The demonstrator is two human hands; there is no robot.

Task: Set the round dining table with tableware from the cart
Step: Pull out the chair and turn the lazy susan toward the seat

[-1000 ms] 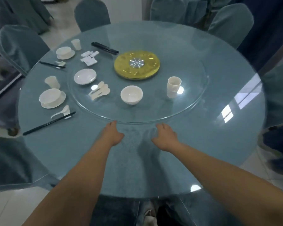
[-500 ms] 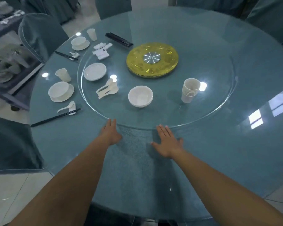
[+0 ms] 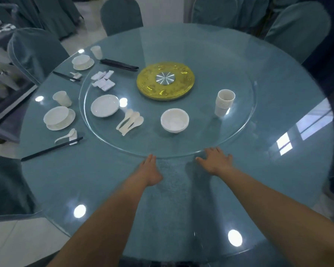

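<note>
My left hand (image 3: 150, 171) and my right hand (image 3: 216, 160) lie flat with straight fingers on the round blue table (image 3: 278, 180), fingertips at the near rim of the glass turntable (image 3: 245, 124). On the turntable stand stacked white bowls (image 3: 174, 120), a stack of white cups (image 3: 224, 102), several white spoons (image 3: 130, 121), stacked plates (image 3: 105, 105), white rests (image 3: 103, 81) and black chopsticks (image 3: 119, 64). Two place settings lie at the table's left edge, each with a bowl on a plate (image 3: 59, 117), a cup (image 3: 62, 98), a spoon and chopsticks (image 3: 51, 148).
A gold disc (image 3: 165, 81) sits at the turntable's middle. Covered chairs (image 3: 33, 53) ring the table. The cart (image 3: 2, 89) with more white ware stands at the far left.
The turntable's load has swung clockwise toward the left; the bowls and cups sit further round. My right hand has slid rightward along the rim, and the view has pulled back.
</note>
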